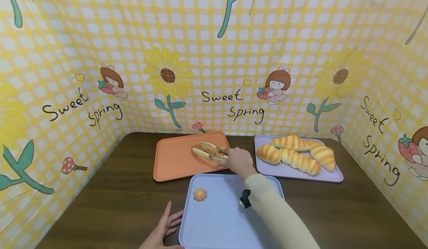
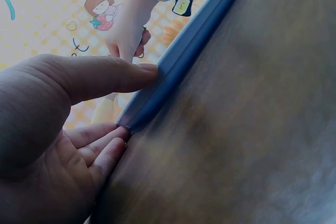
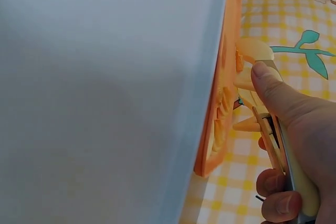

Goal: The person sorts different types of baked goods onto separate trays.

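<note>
My right hand (image 1: 238, 161) grips a pair of tongs (image 1: 208, 155) with cream-coloured tips, reaching across to the orange tray (image 1: 174, 163). The tong tips are spread around small brown baked pieces (image 1: 214, 152) at that tray's right side, partly hidden by the tongs. In the right wrist view the thumb lies along one tong arm (image 3: 302, 182) and the fingers curl around the other side. My left hand (image 1: 162, 228) rests against the left rim of the blue tray (image 1: 214, 223), fingers fairly straight. A small flower-shaped cookie (image 1: 200, 194) lies near the blue tray's upper left corner.
At the right back, a lilac tray (image 1: 284, 171) holds several large bread rolls and croissants (image 1: 300, 161). All trays stand on a dark wooden table (image 1: 110, 189). Yellow checked cloth (image 1: 214, 55) walls off the back and both sides. My right forearm (image 1: 277, 212) passes over the blue tray.
</note>
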Tool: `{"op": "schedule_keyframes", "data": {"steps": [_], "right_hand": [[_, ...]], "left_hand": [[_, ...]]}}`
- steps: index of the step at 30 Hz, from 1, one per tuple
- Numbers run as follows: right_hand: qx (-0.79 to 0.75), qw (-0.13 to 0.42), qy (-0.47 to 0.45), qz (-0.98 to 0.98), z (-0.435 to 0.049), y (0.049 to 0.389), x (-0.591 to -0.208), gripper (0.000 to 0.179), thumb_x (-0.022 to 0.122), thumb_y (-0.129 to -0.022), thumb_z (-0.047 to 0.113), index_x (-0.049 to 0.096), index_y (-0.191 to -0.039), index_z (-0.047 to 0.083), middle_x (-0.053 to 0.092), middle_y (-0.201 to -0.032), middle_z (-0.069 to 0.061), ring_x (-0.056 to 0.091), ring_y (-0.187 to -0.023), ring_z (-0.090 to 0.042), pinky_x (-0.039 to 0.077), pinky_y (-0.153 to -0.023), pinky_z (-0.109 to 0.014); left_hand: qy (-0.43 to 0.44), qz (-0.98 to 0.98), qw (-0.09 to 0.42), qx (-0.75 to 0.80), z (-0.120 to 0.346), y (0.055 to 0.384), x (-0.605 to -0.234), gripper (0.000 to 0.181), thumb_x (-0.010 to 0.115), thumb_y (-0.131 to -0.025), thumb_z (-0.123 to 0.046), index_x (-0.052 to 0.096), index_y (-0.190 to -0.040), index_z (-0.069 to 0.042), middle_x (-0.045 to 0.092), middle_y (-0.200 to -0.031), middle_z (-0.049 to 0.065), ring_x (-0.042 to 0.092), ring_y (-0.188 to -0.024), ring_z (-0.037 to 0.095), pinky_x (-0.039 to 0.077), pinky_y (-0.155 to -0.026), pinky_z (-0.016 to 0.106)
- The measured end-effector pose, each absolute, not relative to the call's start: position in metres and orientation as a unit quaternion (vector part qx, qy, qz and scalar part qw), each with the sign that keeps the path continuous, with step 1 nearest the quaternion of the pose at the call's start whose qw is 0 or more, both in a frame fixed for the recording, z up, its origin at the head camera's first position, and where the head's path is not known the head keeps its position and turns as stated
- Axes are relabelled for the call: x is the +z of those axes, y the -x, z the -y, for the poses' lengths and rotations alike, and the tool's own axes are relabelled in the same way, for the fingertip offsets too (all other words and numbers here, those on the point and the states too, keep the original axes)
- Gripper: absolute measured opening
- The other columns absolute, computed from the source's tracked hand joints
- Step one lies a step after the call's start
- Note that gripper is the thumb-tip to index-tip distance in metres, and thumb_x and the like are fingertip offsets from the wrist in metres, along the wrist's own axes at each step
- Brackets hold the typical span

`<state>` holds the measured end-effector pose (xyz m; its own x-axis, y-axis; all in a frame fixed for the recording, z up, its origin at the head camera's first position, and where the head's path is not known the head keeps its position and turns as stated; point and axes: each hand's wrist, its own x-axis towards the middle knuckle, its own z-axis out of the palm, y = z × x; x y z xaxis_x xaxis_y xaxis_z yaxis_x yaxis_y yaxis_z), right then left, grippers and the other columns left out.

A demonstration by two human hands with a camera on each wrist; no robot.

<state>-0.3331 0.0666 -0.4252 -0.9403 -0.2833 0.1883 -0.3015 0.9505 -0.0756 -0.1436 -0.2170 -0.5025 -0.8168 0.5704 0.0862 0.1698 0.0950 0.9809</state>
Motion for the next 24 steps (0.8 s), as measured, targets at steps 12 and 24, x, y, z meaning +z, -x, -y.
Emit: {"op": "schedule_keyframes", "data": {"steps": [12, 24], "right_hand": [[0.056, 0.049, -0.132, 0.988, -0.0632, 0.3348, -0.4301, 0.067, 0.071, -0.077, 0.068, 0.068, -0.130, 0.026, 0.071, -0.091, -0.009, 0.063, -0.068, -0.024, 0.048, -0.050, -0.035], [0.060, 0.052, -0.133, 0.988, -0.0649, 0.3324, -0.4277, 0.069, 0.070, -0.076, 0.069, 0.068, -0.129, 0.026, 0.070, -0.088, -0.010, 0.062, -0.064, -0.025, 0.047, -0.049, -0.036]], "left_hand": [[-0.258, -0.729, 0.152, 0.616, 0.2163, 0.1431, -0.5028, 0.119, 0.071, -0.092, -0.007, -0.037, -0.140, 0.009, 0.014, -0.144, 0.053, 0.037, -0.121, -0.015, 0.041, -0.094, 0.019], [-0.268, -0.727, 0.146, 0.615, 0.2168, 0.1423, -0.5018, 0.118, 0.070, -0.092, -0.004, -0.037, -0.140, 0.008, 0.012, -0.143, 0.054, 0.037, -0.122, -0.015, 0.041, -0.094, 0.018]]}}
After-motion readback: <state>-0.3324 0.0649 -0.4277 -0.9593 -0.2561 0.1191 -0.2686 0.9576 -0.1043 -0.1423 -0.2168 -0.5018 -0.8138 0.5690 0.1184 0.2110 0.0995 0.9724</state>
